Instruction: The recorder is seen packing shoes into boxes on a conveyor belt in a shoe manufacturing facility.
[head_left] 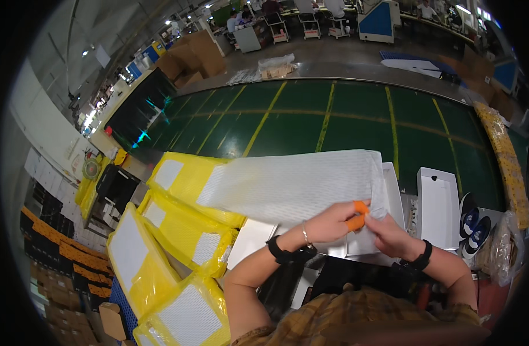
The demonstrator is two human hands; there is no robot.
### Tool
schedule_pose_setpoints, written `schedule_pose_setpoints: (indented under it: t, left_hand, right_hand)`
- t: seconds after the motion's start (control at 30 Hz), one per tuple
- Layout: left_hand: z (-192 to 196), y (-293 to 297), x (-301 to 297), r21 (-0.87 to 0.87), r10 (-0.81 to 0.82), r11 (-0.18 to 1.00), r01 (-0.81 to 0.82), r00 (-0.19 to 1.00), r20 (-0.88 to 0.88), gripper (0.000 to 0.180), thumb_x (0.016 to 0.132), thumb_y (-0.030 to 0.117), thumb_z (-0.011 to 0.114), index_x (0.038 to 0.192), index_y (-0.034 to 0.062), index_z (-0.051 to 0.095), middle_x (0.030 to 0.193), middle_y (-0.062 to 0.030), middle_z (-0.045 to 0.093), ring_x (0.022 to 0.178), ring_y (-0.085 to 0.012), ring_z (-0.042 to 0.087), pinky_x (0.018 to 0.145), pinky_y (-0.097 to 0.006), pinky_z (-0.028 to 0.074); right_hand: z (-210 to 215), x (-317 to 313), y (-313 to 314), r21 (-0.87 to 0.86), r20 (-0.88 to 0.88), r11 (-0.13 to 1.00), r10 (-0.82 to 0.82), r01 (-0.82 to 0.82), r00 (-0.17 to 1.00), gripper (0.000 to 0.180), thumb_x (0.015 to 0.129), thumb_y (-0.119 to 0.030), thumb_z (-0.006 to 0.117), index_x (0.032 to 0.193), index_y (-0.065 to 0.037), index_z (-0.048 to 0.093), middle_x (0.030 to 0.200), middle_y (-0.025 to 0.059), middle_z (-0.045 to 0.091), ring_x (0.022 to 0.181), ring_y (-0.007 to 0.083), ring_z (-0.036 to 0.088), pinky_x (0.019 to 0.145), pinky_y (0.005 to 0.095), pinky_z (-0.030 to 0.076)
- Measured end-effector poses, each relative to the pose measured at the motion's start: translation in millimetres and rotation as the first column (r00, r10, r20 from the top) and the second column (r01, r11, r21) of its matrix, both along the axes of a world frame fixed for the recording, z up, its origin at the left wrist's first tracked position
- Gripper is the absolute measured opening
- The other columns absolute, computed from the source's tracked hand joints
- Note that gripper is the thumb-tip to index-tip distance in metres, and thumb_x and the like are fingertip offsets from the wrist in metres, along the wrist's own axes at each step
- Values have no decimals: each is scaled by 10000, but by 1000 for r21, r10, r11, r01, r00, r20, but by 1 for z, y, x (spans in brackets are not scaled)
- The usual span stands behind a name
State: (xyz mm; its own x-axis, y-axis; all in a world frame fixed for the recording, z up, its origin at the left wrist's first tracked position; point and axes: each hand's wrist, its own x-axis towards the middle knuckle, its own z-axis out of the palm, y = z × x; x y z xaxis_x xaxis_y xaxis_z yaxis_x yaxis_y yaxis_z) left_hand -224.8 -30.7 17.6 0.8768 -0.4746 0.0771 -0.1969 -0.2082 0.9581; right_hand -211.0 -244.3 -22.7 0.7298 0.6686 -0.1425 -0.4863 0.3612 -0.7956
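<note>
A wide stack of thin white paper sheets [299, 176] lies across the middle, over part of the yellow plastic packages [189, 228]. At its near right corner my left hand [332, 222], with orange covers on two fingers, is closed on the paper. Close beside it my right hand [388, 233] pinches the same corner, where the paper bunches up. The fingertips of the two hands nearly meet. Under the hands, white box parts [362, 245] show in part; the rest is hidden by my arms.
A green conveyor belt [357, 124] with yellow lines runs behind the paper. To the right stand an open white shoebox [437, 207] and a pair of dark shoes [475, 228]. A yellow-wrapped bar [504, 161] edges the far right. People sit at benches in the background.
</note>
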Motion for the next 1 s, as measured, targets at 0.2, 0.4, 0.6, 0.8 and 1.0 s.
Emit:
schedule_pose_setpoints:
  t: [0.2,0.4,0.6,0.8,1.0]
  left_hand:
    - [-10,65,7,84,578,816,-572,811,-87,212,966,87,581,1145,24,676,1028,-72,716,855,-132,697,741,-255,546]
    - [-146,235,-4,502,823,148,-852,388,415,512,946,284,571,1387,36,492,1309,-258,551,1187,-362,539,999,-431,434]
    - [-176,219,-7,767,742,-73,-637,479,469,631,971,458,465,1407,2,454,1471,-253,409,1352,-493,340,1133,-467,291]
    - [-134,209,-6,705,869,51,-707,379,318,474,1009,330,466,1286,-46,546,1263,-311,568,1153,-435,559,972,-433,448]
    - [-125,200,-4,265,878,439,-858,472,73,382,1011,267,528,1196,-64,577,1052,-116,649,926,-195,547,851,-302,442]
  right_hand:
    - [6,26,-56,-169,52,940,-291,296,955,461,894,-21,638,1330,3,488,1213,92,636,1094,196,626,964,353,509]
    - [-13,32,-143,-344,95,879,-318,331,943,533,850,-54,695,1335,29,490,1197,103,649,1067,201,640,958,339,508]
    - [-50,33,-157,-441,184,779,-408,446,894,527,832,-35,694,1318,41,503,1165,94,645,1021,188,632,928,318,506]
    - [-51,41,-169,-479,278,730,-400,488,873,473,828,-26,686,1278,20,547,1132,78,645,991,172,626,908,319,508]
    - [-47,58,-225,-481,69,757,-471,443,879,443,866,-78,671,1287,-21,548,1154,74,653,1014,173,642,913,326,516]
